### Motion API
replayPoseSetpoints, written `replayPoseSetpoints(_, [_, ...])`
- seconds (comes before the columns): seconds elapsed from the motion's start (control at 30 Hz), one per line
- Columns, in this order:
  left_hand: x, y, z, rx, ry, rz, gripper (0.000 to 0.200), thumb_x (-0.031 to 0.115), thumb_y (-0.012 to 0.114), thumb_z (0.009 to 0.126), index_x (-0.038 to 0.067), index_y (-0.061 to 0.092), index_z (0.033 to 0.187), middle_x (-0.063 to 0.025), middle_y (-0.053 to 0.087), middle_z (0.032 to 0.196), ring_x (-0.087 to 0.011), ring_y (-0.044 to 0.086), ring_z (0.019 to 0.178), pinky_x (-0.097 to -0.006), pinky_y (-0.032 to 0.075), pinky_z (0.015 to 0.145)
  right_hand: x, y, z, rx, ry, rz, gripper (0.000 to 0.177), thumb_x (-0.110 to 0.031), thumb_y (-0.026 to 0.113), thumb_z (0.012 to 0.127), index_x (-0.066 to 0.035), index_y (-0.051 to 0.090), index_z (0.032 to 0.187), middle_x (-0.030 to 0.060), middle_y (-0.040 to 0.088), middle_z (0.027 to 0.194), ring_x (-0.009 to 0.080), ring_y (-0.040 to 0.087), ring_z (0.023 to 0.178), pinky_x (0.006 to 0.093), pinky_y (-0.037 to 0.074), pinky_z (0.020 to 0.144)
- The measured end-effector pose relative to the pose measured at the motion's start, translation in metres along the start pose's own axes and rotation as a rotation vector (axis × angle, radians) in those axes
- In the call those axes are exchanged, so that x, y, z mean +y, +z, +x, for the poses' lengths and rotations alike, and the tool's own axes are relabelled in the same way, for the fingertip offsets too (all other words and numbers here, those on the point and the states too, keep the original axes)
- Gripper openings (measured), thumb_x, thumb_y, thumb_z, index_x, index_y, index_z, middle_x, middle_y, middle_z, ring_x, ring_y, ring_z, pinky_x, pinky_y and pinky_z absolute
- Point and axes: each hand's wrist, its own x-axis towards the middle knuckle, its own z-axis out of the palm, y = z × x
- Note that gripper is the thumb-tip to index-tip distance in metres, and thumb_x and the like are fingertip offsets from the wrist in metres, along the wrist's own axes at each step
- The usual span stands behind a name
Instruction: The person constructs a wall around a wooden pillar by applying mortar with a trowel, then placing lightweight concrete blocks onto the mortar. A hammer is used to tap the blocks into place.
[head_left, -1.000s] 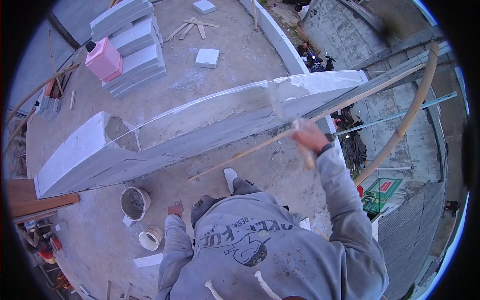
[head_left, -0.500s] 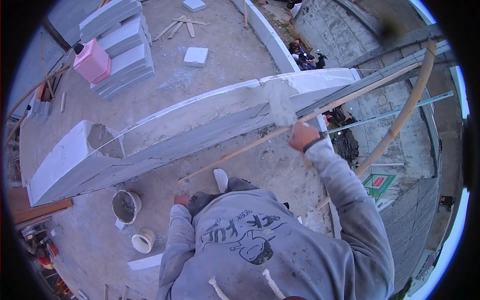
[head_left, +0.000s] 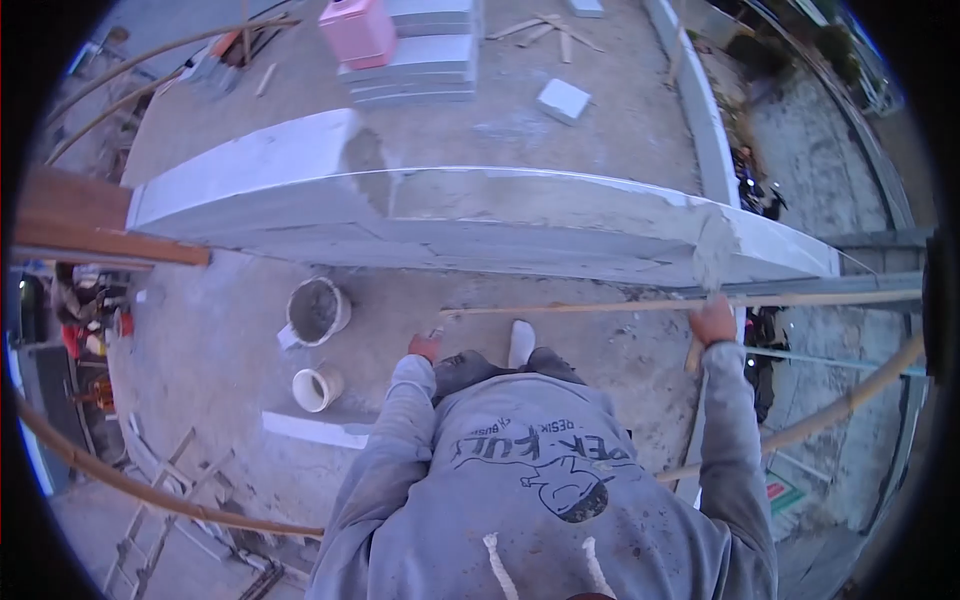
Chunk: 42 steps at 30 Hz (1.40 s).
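My right hand (head_left: 713,322) is closed around the handle of a trowel (head_left: 714,255). The mortar-smeared blade lies over the near edge of a low white block wall (head_left: 560,245), towards its right end. Grey mortar (head_left: 540,198) coats much of the wall's top. My left hand (head_left: 425,346) is closed low in front of my body, beside my knee. Something small and pale pokes out of it, too small to name. Down to the left stands a bucket (head_left: 343,318) with grey mortar inside.
A smaller white bucket (head_left: 308,392) and a white block strip (head_left: 315,429) lie left of me. A long wooden stick (head_left: 590,307) runs along the wall's foot. Stacked blocks (head_left: 415,75) and a pink jerrycan (head_left: 357,35) stand beyond. A drop with bamboo poles (head_left: 850,400) is at right.
The view has swung round, so the wall now runs nearly level across it. My right hand still grips the trowel near the wall's right end. My left hand stays low and closed.
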Motion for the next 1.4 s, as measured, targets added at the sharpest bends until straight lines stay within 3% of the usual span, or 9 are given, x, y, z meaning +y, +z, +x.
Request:
replayPoseSetpoints(0.4, [-0.071, -0.111, -0.125, 0.09, -0.202, -0.163, 0.049, 0.043, 0.049, 0.085, 0.001, 0.06, 0.109, -0.0186, 0.065, 0.095, -0.0275, 0.063, 0.087, -0.0361, 0.046, 0.082, -0.176, 0.111, -0.115, -0.583, -0.797, -0.062, 0.035, -0.027, 0.058, 0.067, 0.0, 0.064, 0.086, 0.0234, 0.063, 0.086, 0.0388, 0.059, 0.087, 0.0476, 0.046, 0.078])
replayPoseSetpoints(0.5, [-0.123, -0.114, -0.138, 0.255, -0.251, -0.282, 0.049, 0.044, 0.049, 0.085, 0.004, 0.061, 0.11, -0.0163, 0.066, 0.094, -0.0248, 0.063, 0.086, -0.0346, 0.047, 0.078, -0.312, 0.059, -0.14, -1.099, -0.593, 0.118, 0.041, -0.035, 0.059, 0.071, -0.002, 0.062, 0.095, 0.0215, 0.063, 0.096, 0.0366, 0.059, 0.091, 0.0447, 0.045, 0.08])
replayPoseSetpoints(0.67, [-0.229, -0.125, -0.186, 0.345, -0.395, -0.508, 0.048, 0.043, 0.048, 0.086, 0.001, 0.062, 0.105, -0.0137, 0.066, 0.089, -0.0231, 0.063, 0.08, -0.0346, 0.047, 0.073, -0.439, 0.149, -0.171, -0.581, -0.773, -0.267, 0.056, -0.038, 0.06, 0.069, -0.003, 0.054, 0.112, 0.0228, 0.058, 0.112, 0.0377, 0.053, 0.108, 0.0421, 0.041, 0.091])
replayPoseSetpoints(0.9, [-0.345, -0.107, -0.327, 0.302, -0.791, -0.596, 0.045, 0.039, 0.048, 0.084, 0.002, 0.063, 0.105, -0.0211, 0.06, 0.108, -0.037, 0.056, 0.101, -0.0395, 0.043, 0.087, -0.665, 0.269, -0.211, -0.798, -1.136, -0.315, 0.05, -0.029, 0.059, 0.07, -0.002, 0.055, 0.112, 0.019, 0.059, 0.112, 0.037, 0.055, 0.104, 0.0426, 0.044, 0.089])
replayPoseSetpoints(1.0, [-0.376, -0.046, -0.366, 0.301, -0.627, -0.046, 0.02, 0.021, 0.048, 0.084, 0.01, 0.058, 0.099, -0.0168, 0.061, 0.082, -0.0358, 0.059, 0.079, -0.0458, 0.046, 0.07, -0.763, 0.319, -0.227, -0.671, -1.039, -0.463, 0.043, -0.027, 0.057, 0.072, -0.004, 0.058, 0.108, 0.0172, 0.06, 0.11, 0.0336, 0.056, 0.104, 0.0417, 0.044, 0.09])
replayPoseSetpoints(1.1, [-0.368, -0.001, -0.383, 0.156, -0.851, -0.436, 0.032, 0.029, 0.04, 0.086, 0.006, 0.062, 0.087, -0.0155, 0.062, 0.078, -0.033, 0.061, 0.08, -0.0454, 0.046, 0.072, -0.842, 0.402, -0.229, -0.595, -1.049, -0.648, 0.036, -0.025, 0.055, 0.074, -0.005, 0.062, 0.103, 0.0165, 0.062, 0.106, 0.0305, 0.059, 0.102, 0.0398, 0.046, 0.089])
replayPoseSetpoints(1.23, [-0.323, 0.017, -0.329, 0.122, -0.672, -0.729, 0.026, 0.02, 0.049, 0.084, 0.004, 0.062, 0.099, -0.0132, 0.064, 0.094, -0.0296, 0.061, 0.09, -0.0392, 0.048, 0.078, -0.922, 0.575, -0.198, -0.517, -1.218, -0.874, 0.026, -0.021, 0.054, 0.078, -0.01, 0.068, 0.096, 0.0123, 0.065, 0.101, 0.0282, 0.063, 0.095, 0.0376, 0.051, 0.081])
replayPoseSetpoints(1.3, [-0.307, -0.061, -0.237, -0.032, -1.083, -1.238, 0.046, 0.039, 0.042, 0.092, -0.001, 0.061, 0.106, -0.0196, 0.061, 0.107, -0.0274, 0.06, 0.098, -0.0355, 0.046, 0.084, -0.951, 0.624, -0.197, -0.492, -1.174, -0.923, 0.024, -0.021, 0.054, 0.08, -0.011, 0.068, 0.097, 0.0097, 0.065, 0.104, 0.0257, 0.062, 0.097, 0.0379, 0.051, 0.08])
replayPoseSetpoints(1.4, [-0.335, -0.142, -0.127, 0.088, -0.765, -1.017, 0.042, 0.032, 0.04, 0.094, 0.0, 0.056, 0.115, -0.0168, 0.063, 0.104, -0.025, 0.061, 0.094, -0.0324, 0.046, 0.083, -0.975, 0.655, -0.221, -0.49, -1.143, -1.068, 0.022, -0.019, 0.053, 0.083, -0.015, 0.068, 0.099, 0.0057, 0.065, 0.105, 0.0229, 0.062, 0.098, 0.0394, 0.052, 0.075])
